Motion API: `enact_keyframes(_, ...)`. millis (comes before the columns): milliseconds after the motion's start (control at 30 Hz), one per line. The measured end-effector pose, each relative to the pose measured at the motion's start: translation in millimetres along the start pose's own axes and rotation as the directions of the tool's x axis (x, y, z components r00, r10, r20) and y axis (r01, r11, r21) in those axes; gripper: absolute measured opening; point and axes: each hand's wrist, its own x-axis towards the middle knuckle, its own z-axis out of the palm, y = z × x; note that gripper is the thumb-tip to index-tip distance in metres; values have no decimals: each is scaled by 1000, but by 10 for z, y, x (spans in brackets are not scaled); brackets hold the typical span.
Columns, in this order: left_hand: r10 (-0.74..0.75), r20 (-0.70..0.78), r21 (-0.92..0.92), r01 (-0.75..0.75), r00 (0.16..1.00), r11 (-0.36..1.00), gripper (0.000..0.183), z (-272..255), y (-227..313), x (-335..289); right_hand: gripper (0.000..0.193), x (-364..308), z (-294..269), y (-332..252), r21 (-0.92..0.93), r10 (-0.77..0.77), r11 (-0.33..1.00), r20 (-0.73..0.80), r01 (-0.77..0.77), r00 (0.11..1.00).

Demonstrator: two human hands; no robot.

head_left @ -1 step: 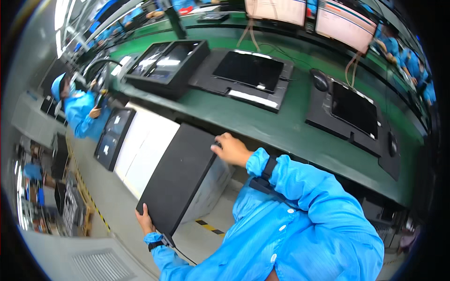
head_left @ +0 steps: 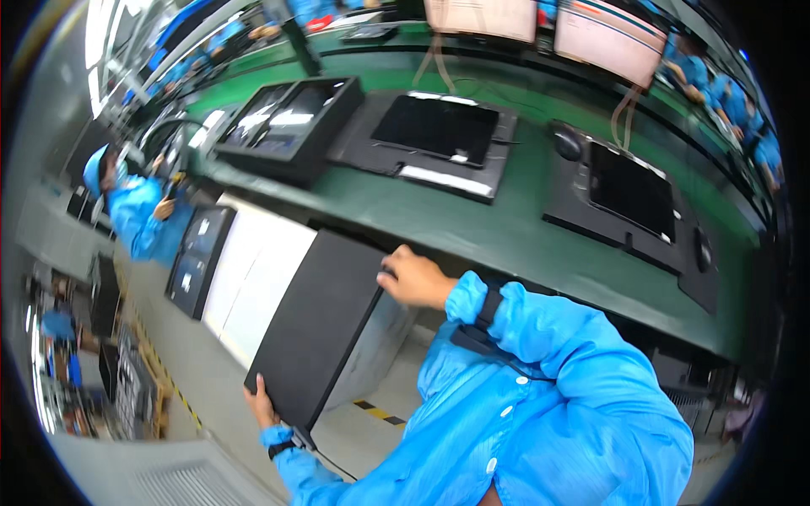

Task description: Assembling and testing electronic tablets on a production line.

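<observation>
Fingers partly curled, the black board (head_left: 321,325) is held at its near edge by the left hand (head_left: 263,405) and at its far right corner by the right hand (head_left: 418,279). It is seen along the white surface's (head_left: 263,274) right edge.

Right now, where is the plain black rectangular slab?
In the head view, left of centre, the plain black slab lies between the left hand and right hand, just right of the white surface.

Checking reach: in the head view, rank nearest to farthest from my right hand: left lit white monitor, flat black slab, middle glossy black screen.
1. Flat black slab, touching the right hand.
2. Glossy black screen, beyond the hand.
3. Lit white monitor, farther back.
</observation>
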Motion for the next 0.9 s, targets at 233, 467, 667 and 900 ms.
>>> enact_keyframes(233, 179, 183, 810, -252, 967, 529, 80, 680, 1487, -324, 28, -722, -1597, 384, -303, -109, 953, -363, -7, 925)
enact_keyframes(467, 576, 817, -76, -985, 27, 154, 66, 3532, 2757, -734, 42, -494, -1977, 830, -487, -303, 873, -475, 39, 826)
enact_keyframes(667, 430, 903, -51, -988, 17, 145, 98, 4950, 2715, -427, 26, 433, -2303, 1353, -640, -241, 763, -418, -96, 876)
enact_keyframes(900, 662, 746, -177, -980, -75, 89, 70, 5028, 2782, -391, 29, 404, -2698, 1113, -462, -236, 885, -353, 50, 905)
